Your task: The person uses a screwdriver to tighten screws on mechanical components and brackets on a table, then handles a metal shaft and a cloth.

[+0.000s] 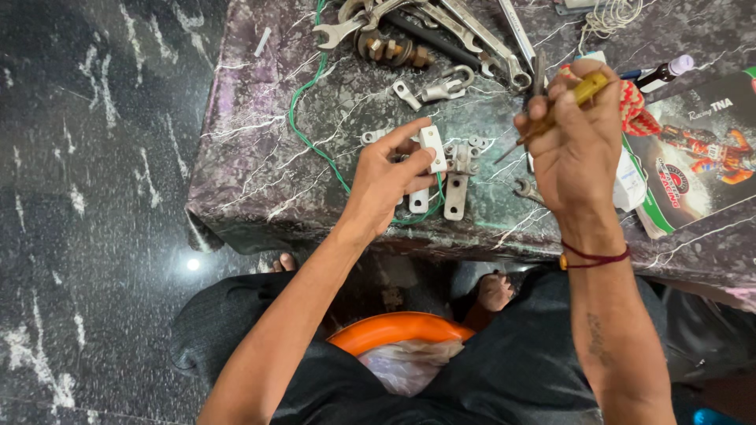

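Seated at a low dark marbled stone table [260,173], seen from above. Left hand [386,185] closed around a small white rectangular plastic block [432,148], pinched between thumb and fingertips, held just above the table's near edge. Right hand [571,138] fisted around a yellow-handled screwdriver [579,94], thin shaft angled down and left, tip near a cluster of grey metal lug terminals [461,157] lying just beside the white block. Thin green wire [303,126] looping from the table's far edge down past the left hand and under it. Further back, a heap of steel open-ended spanners [441,20] fanned out, touching a round rusty brass-coloured fitting [390,47]. At right, a glossy printed carton with a green edge [693,169], partly under a red patterned cloth [634,110]; a small dark bottle with a pale cap [665,72] above it. Red thread band on the right wrist. Below the table, an orange rim, possibly a bucket [394,330], between the knees.
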